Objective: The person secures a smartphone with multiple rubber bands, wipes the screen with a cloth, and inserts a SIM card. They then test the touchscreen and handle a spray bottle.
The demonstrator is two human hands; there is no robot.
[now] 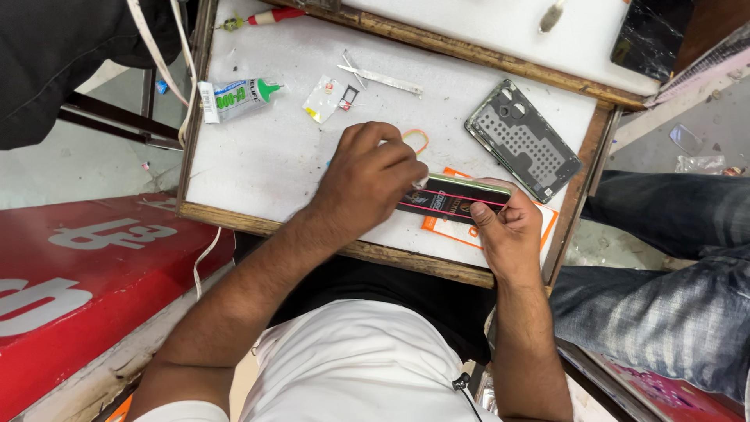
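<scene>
The left hand [367,184] lay curled, knuckles up, over the left end of a dark phone [453,199], its fingertips pressed down on the device; whether they pinched anything could not be told. The right hand [508,227] gripped the phone's right end, thumb on top along a thin pink band [469,199] that ran across the phone's face. The phone rested on an orange card [547,219] near the front edge of the white table [258,156], which had a wooden rim. Just beyond the left hand's knuckles lay an orange rubber band [416,139]. To the right of it, farther back, a grey phone back frame [523,141] lay tilted. Well apart, toward the table's far left, sat a glue tube [234,98] with a green cap, a small clear packet [322,100] and metal tweezers [379,76]. A screwdriver [262,17] with a red and white handle lay at the far edge. Another person's jeans-clad legs [672,266] showed at the right.
</scene>
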